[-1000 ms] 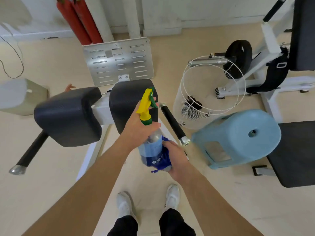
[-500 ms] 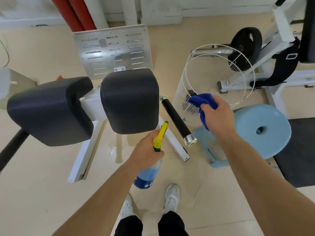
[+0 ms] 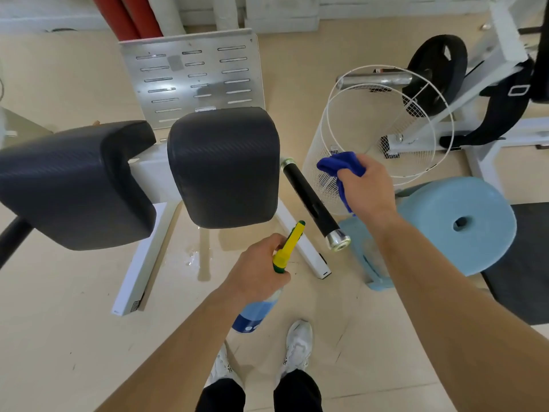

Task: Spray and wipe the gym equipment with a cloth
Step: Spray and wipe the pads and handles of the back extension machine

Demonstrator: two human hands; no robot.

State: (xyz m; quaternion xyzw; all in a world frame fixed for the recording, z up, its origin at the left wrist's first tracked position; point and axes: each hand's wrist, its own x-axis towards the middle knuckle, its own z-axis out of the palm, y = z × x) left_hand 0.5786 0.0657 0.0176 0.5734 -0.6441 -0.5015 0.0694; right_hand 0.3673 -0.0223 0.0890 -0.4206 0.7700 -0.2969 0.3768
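Observation:
My left hand [image 3: 258, 269] grips the neck of a blue spray bottle [image 3: 255, 310] with a yellow and green trigger head, held low below the pads. A bunched blue cloth [image 3: 341, 166] is held in my right hand [image 3: 367, 188], to the right of a black handle bar [image 3: 312, 203] with a chrome end. Two black padded cushions, one in the middle [image 3: 222, 165] and one at the left [image 3: 71, 182], sit on a white frame in front of me. The cloth touches neither pad nor bar.
A white wire basket [image 3: 386, 129] stands behind my right hand. A light blue plastic stool [image 3: 454, 224] lies tipped at the right. A perforated metal plate [image 3: 190, 75] leans behind the pads. Wet streaks mark the floor [image 3: 202, 257]. A weight plate [image 3: 433, 69] and white machine stand far right.
My right hand left the bottle and rose to the right with the cloth. My left hand lowered the bottle away from the middle pad. In the last half second little moved.

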